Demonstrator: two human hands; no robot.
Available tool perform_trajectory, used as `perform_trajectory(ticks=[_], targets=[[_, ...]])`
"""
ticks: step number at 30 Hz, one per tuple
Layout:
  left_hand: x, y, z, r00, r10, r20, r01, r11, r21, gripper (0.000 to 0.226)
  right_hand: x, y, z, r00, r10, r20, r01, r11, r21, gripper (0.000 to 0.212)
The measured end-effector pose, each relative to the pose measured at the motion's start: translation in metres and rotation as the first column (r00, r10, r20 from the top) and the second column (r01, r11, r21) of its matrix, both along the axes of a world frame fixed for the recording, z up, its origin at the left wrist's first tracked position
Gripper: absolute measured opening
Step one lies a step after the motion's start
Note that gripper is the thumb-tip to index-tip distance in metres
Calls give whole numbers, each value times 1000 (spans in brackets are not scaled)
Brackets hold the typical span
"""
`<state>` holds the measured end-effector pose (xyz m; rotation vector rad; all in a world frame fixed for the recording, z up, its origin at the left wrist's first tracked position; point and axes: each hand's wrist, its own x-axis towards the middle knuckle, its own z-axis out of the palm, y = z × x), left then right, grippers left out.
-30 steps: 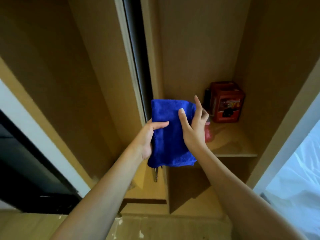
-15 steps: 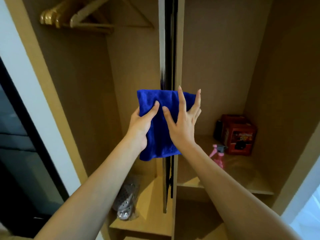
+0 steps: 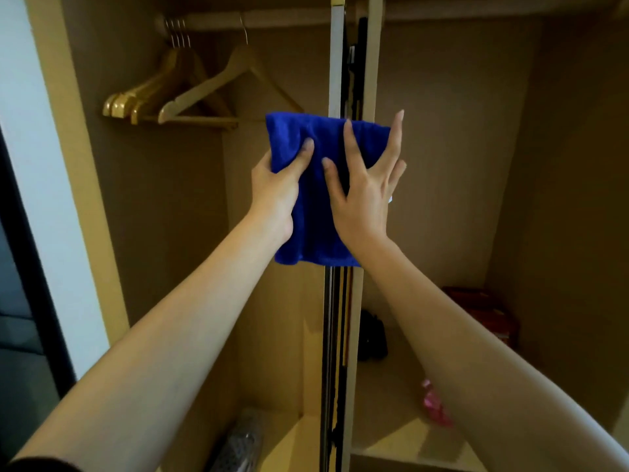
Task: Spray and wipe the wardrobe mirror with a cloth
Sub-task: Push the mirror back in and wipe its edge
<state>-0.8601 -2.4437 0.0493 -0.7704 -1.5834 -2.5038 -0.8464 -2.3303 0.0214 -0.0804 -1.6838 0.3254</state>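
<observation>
The open wardrobe (image 3: 459, 165) is filling the view, its tan panels running up both sides and its middle upright (image 3: 343, 63) standing straight down the centre, seen edge-on with dark strips along it. Whether a mirror face is showing there cannot be told. In the left compartment, wooden hangers (image 3: 170, 93) are hanging bunched from the rail near the top left corner. Low in the right compartment, a red box (image 3: 490, 315) is sitting at the back of the shelf, partly hidden behind the right forearm, and a pink spray bottle (image 3: 434, 403) is resting nearer the shelf's front edge, too blurred to tell upright from tilted. The blue cloth (image 3: 313, 206), folded into a hanging rectangle, is being held up in front of the middle upright, about halfway up the wardrobe. The left hand (image 3: 277, 192) is gripping its left edge, thumb curled over the front and the other fingers hidden behind. The right hand (image 3: 366, 195) is lying flat against its right half, fingers straight and spread.
</observation>
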Motion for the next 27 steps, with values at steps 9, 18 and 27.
perform_trajectory(ticks=[9,18,27], targets=[[-23,12,-43,987,89,-137,-95,995,-36,27,-16,-9,-42,989,-18,149,33,995,-96,60],[-17,4,-155,998,-15,69,22,994,-109,20,-13,-12,-164,962,-73,265,102,990,-96,59],[-10,4,-269,965,19,263,35,979,-199,16,-6,-6,-293,920,-11,391,54,994,-99,62]])
